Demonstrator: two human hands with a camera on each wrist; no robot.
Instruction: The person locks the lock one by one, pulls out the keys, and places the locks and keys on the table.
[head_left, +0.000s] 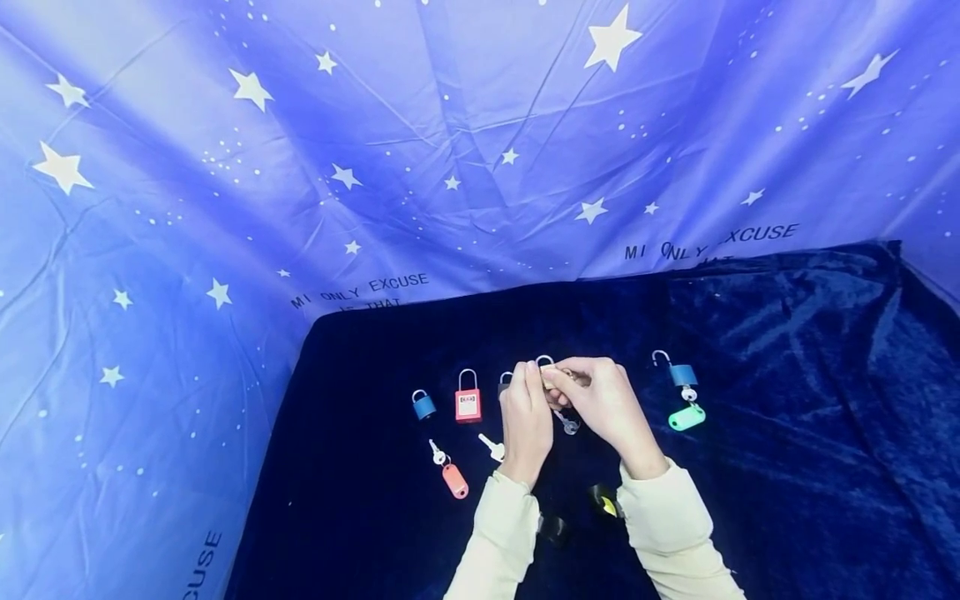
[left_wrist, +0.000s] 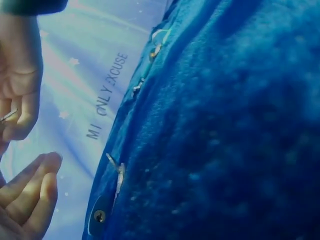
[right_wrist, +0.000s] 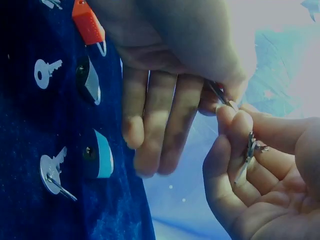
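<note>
Star-print curtain (head_left: 450,125) at the back, dark blue plush cloth (head_left: 787,400) below. Both hands up over the middle of the padlock row, fingertips meeting. Left hand (head_left: 527,412): thumb and index pinch a thin metal piece (right_wrist: 220,94), other three fingers straight. Right hand (head_left: 603,400): fingers curled, small keys (right_wrist: 247,157) between thumb and fingers, tips touching the left's pinch. Exact form of the metal piece: can't tell, fingers cover it.

On cloth, left to right: small blue padlock (head_left: 423,406), red padlock (head_left: 467,406), dark padlock (right_wrist: 89,82) partly behind left hand, teal-sided padlock (right_wrist: 104,156) near it. Well apart, far right: open blue padlock (head_left: 682,375), key (head_left: 688,394) at its base, green tag (head_left: 686,417) attached. Nearer the person: key with red tag (head_left: 453,481), plain pale key (head_left: 492,448) just beside left wrist, silver key with ring (head_left: 567,423) below the hands.
</note>
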